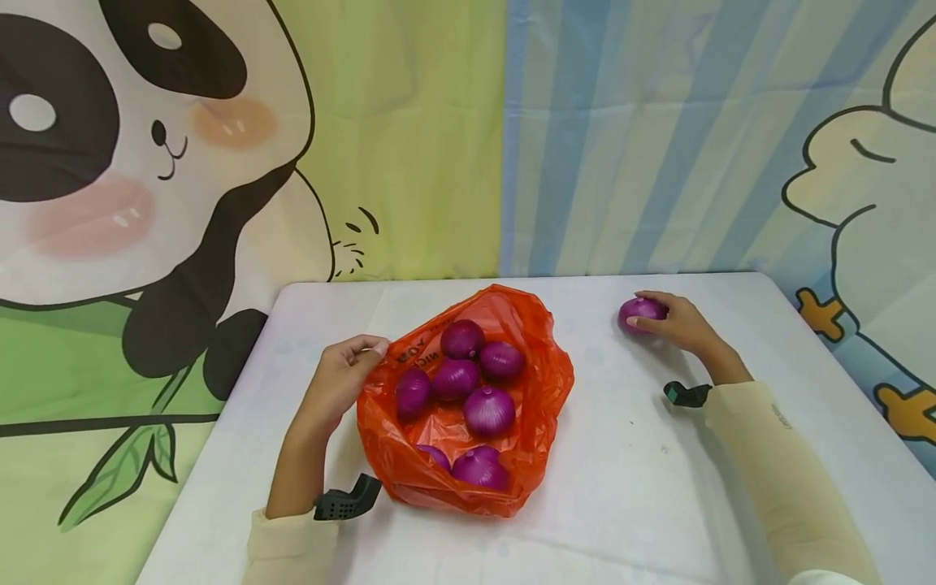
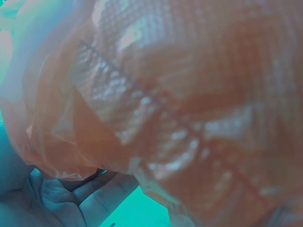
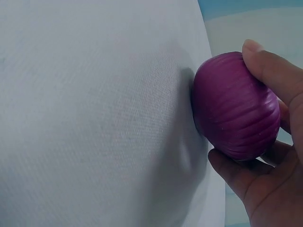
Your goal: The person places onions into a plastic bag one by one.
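A red plastic bag [image 1: 552, 390] lies spread wide on the table, with several purple onions [image 1: 490, 411] inside it. My left hand [image 1: 342, 374] pinches the bag's left edge between thumb and fingers. In the left wrist view the crinkled bag wall [image 2: 156, 94] fills most of the picture and hides the fingertips. Over at the back right, my right hand [image 1: 680, 323] grips a single purple onion [image 1: 638, 315]. The right wrist view shows thumb and fingers around that onion [image 3: 236, 106], right at the white cloth surface.
The table [image 1: 614, 504] has a white cover and its back edge runs close to a printed curtain [image 1: 431, 138] with a panda. Black wrist cameras sit on both wrists, the left one [image 1: 348, 499] near the bag's lower left side.
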`<state>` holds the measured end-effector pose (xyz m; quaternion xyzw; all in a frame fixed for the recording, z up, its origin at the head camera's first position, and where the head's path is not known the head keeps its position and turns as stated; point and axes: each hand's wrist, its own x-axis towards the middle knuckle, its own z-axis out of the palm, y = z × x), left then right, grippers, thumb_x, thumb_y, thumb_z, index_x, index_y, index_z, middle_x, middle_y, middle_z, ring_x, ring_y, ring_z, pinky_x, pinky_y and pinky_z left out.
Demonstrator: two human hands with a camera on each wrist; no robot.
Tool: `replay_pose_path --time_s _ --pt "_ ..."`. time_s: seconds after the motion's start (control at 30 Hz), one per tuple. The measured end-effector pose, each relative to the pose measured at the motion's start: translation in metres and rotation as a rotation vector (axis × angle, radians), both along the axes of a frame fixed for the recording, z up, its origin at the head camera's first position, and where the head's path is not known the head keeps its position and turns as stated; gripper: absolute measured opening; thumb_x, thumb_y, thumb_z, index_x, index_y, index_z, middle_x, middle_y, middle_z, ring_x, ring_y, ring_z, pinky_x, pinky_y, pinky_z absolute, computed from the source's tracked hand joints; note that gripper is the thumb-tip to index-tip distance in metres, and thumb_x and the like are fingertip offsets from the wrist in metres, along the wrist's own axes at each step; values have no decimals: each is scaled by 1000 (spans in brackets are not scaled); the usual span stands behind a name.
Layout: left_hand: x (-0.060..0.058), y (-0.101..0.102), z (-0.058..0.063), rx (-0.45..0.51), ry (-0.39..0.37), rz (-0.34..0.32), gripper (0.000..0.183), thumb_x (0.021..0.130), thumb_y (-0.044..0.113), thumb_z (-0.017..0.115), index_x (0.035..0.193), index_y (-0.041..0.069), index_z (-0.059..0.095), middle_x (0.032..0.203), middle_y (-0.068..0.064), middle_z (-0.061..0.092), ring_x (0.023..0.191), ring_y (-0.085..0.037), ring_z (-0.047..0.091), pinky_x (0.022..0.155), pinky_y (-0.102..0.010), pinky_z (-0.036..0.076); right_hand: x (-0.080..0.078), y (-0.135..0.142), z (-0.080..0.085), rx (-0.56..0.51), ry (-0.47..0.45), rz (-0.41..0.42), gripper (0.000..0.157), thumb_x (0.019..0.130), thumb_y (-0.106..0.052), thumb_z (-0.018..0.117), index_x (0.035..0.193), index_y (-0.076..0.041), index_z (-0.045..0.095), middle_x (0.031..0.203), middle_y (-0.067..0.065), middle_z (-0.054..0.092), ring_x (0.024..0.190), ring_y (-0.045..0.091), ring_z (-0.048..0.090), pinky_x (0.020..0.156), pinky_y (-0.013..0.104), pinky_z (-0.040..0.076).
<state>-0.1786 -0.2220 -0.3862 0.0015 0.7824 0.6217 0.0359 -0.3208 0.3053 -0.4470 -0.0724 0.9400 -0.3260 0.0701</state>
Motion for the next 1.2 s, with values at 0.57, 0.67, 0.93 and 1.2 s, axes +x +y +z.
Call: replay_pose_path --time_s 0.57,0.67,0.93,1.2 --pt "-3 1 -2 16 -3 3 29 101 20 53 114 -4 63 99 -17 68 84 -24 66 75 -32 57 6 -17 19 -76 52 22 71 92 -43 65 146 -4 40 139 30 41 118 47 43 93 59 46" --pt "-2 0 -2 12 -4 2 30 101 20 53 115 -5 62 100 -17 68 84 -24 66 75 -32 57 6 -26 30 -96 65 23 73 91 -45 66 147 -5 40 138 29 43 117 45 44 91 58 48" --pt "-1 0 0 18 -1 3 31 101 21 53 115 -5 63 102 -18 68 86 -24 67 76 -32 57 11 -49 53 -132 51 45 74 89 -45 69 148 -9 41 140 24 43 123 44 42 89 57 49" --pt "0 0 1 25 0 8 31 101 22 54 116 -4 63 103 -17 67 86 -24 67 75 -32 57 20 -68 80 -185 111 113 65 90 -35 70 145 -11 45 141 21 45 123 41 44 89 56 49"
